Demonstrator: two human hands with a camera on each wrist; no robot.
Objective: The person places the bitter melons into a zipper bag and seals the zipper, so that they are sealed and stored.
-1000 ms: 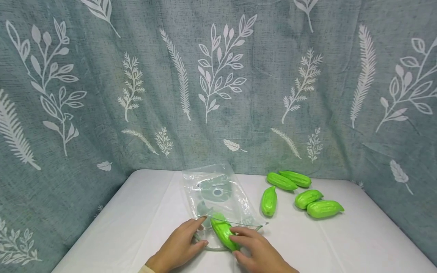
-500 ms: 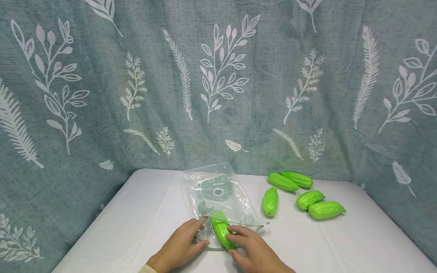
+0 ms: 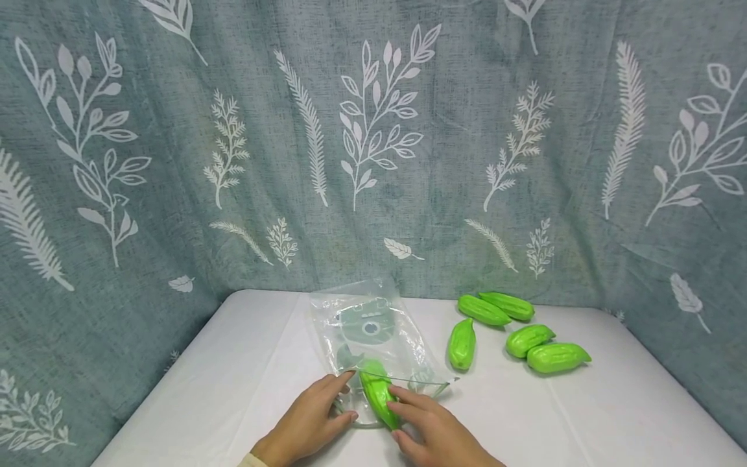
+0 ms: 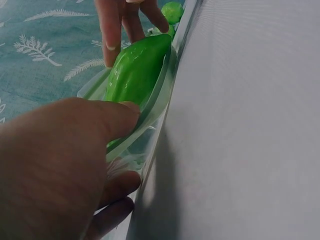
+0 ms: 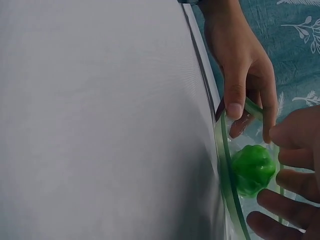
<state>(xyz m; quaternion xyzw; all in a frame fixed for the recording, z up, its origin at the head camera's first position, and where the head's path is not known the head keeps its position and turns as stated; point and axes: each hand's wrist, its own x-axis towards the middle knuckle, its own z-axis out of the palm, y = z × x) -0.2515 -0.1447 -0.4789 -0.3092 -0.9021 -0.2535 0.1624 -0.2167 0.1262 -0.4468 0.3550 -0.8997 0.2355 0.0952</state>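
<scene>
A clear zip bag [image 3: 323, 318] lies flat on the white table, its green-edged mouth facing me. My left hand [image 3: 309, 415] grips the mouth on its left side; in the left wrist view the thumb [image 4: 120, 117] lies over the lip and other fingers show below. Inside the mouth rests a shiny green ridged vegetable [image 3: 378, 392] with a pointed end, its far part under the plastic. My right hand [image 3: 440, 431] has its fingertips against the vegetable's right side. Seen from the right wrist, those fingers [image 5: 295, 182] are spread and fairly straight beside the vegetable [image 5: 254, 167].
Several more green vegetables like it are on the table to the right: one [image 3: 462, 345] stands alone near the bag, a pair [image 3: 483, 310] is at the back, another pair [image 3: 557, 358] farther right. A leaf-patterned curtain [image 3: 373, 162] rises behind the table.
The vegetable's near end has swung a little left and it lies slightly deeper in the bag. My right hand has shifted slightly left with it; the left hand holds its place.
</scene>
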